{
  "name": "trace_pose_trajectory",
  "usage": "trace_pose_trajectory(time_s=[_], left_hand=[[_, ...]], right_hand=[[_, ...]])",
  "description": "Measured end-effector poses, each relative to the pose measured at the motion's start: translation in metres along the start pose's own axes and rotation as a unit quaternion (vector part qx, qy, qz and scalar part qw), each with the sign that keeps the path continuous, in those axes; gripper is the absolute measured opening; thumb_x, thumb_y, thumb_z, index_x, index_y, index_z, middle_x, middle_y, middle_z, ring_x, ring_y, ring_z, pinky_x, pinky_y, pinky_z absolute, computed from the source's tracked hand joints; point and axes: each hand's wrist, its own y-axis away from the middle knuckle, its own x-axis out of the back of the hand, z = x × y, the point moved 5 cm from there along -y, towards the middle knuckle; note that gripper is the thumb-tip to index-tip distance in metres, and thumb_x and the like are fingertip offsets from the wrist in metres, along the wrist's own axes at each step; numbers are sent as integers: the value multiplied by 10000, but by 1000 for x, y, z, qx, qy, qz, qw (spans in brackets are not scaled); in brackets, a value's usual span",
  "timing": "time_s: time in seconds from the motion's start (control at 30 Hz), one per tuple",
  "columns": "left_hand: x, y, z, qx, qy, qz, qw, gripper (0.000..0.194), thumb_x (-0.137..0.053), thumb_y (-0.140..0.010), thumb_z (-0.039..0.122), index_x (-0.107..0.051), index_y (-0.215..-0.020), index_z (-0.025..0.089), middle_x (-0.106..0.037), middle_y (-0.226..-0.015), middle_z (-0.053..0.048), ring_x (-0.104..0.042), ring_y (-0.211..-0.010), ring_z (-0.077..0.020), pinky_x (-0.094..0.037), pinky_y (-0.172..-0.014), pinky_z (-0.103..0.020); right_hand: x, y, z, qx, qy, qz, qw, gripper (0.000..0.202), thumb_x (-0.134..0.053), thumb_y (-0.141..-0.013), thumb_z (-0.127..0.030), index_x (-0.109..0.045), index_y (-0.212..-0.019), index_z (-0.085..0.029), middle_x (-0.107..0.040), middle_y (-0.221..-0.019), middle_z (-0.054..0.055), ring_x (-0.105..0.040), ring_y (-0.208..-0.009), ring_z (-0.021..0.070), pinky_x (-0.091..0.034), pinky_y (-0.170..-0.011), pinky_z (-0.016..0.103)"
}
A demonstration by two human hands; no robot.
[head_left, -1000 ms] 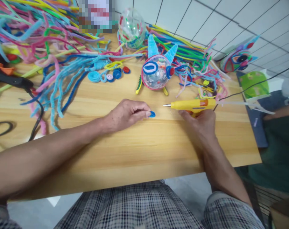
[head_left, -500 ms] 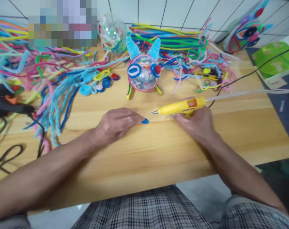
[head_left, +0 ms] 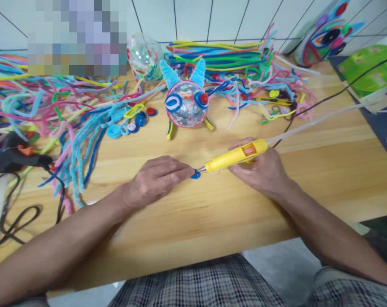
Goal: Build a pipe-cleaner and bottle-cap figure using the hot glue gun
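My left hand (head_left: 158,179) is closed, its fingertips pinching a small blue fuzzy piece (head_left: 196,174) just over the wooden table (head_left: 180,226). In my right hand (head_left: 264,170) is a yellow glue gun (head_left: 232,158), held by its grip, with a clear glue stick (head_left: 305,128) sticking out behind. The metal nozzle meets the blue piece beside my left fingertips. Behind my hands stands a clear ball figure (head_left: 187,115) with light blue pipe-cleaner ears, coiled eyes and yellow-green legs.
Pipe cleaners (head_left: 85,136) sprawl across the left and back. A black glue gun (head_left: 24,153) with a looped cord lies at left. Coiled discs (head_left: 114,130) sit near the figure. A second clear ball (head_left: 145,57) and a decorated mask-like piece (head_left: 324,40) stand behind. A black cable (head_left: 334,94) crosses the right.
The yellow glue gun has moved left and down, bringing its nozzle from a gap away onto the blue piece. My left hand still pinches the piece. The whole view has shifted slightly.
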Motion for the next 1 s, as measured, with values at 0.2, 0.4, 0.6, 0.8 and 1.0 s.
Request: trace_pose_trajectory(time_s=[0.2,0.4,0.6,0.8,1.0], left_hand=[[0,-2,0,2,7,10,1000,278,-568,-1067,98,-698,-1304,163,-837,-1049,-139,-820,-927,-210,-690,-782,-338],[0,-3,-2,14,11,16,1000,272,-593,-1059,98,-703,-1293,182,-838,-1048,-123,-817,-914,-194,-686,-781,-319],[-1,-4,-4,33,17,9,999,248,-585,-1064,94,-707,-1261,181,-835,-1034,-116,-813,-917,-173,-687,-792,-293],[-2,0,-9,54,32,18,998,251,-623,-1055,125,-734,-1254,231,-845,-1079,-92,-815,-962,-159,-692,-824,-273],[-1,0,-11,57,39,25,997,222,-637,-1049,120,-740,-1214,227,-855,-1087,-86,-826,-991,-159,-698,-846,-275]], right_hand=[[0,1,-1,-3,-7,-5,1000,238,-757,-795,-325,-732,-1030,-293,-831,-943,42,-792,-854,296,-644,-788,429],[1,2,2,-4,-13,0,1000,222,-755,-795,-333,-711,-1009,-292,-809,-936,40,-794,-861,300,-634,-789,426],[2,2,2,-30,-25,3,999,249,-732,-782,-376,-670,-1012,-303,-798,-891,28,-777,-819,295,-621,-751,427],[2,2,1,-28,-33,3,999,238,-742,-782,-353,-679,-1005,-299,-805,-915,45,-788,-860,319,-635,-781,458],[4,1,3,-20,-25,8,999,225,-753,-782,-337,-708,-1000,-304,-823,-948,54,-793,-874,325,-648,-802,467]])
